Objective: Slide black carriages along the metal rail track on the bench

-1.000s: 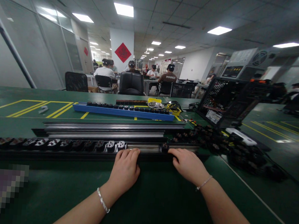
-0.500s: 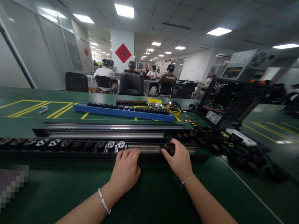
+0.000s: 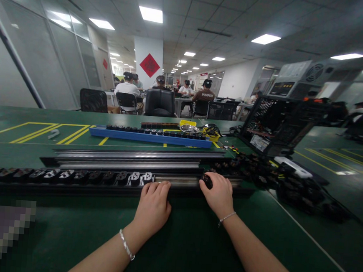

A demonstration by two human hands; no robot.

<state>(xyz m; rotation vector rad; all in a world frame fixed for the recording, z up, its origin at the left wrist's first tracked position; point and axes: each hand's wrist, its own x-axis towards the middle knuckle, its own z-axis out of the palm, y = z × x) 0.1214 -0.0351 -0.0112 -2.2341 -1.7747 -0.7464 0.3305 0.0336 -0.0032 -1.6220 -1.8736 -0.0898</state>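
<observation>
A long dark metal rail [image 3: 70,191] lies across the green table in front of me, and a row of black socket modules [image 3: 95,175] fills its left part. My left hand [image 3: 154,205] is closed over the rail's near edge, just right of the last modules, which have silvery tops. Its fingertips are partly hidden. Between my hands a bare metallic stretch [image 3: 181,181] of the rail shows. My right hand [image 3: 217,193] pinches a small black socket module [image 3: 207,180] above the right part of the rail.
Behind lie more metal rails [image 3: 125,164] and a blue channel [image 3: 150,138] filled with black modules. Loose black parts [image 3: 293,186] are heaped to the right, below an open computer case [image 3: 267,124]. Several people sit at tables further back.
My right hand has shifted slightly right and down with the socket module, which appears turned between the fingers. My left hand stays in place on the rail.
</observation>
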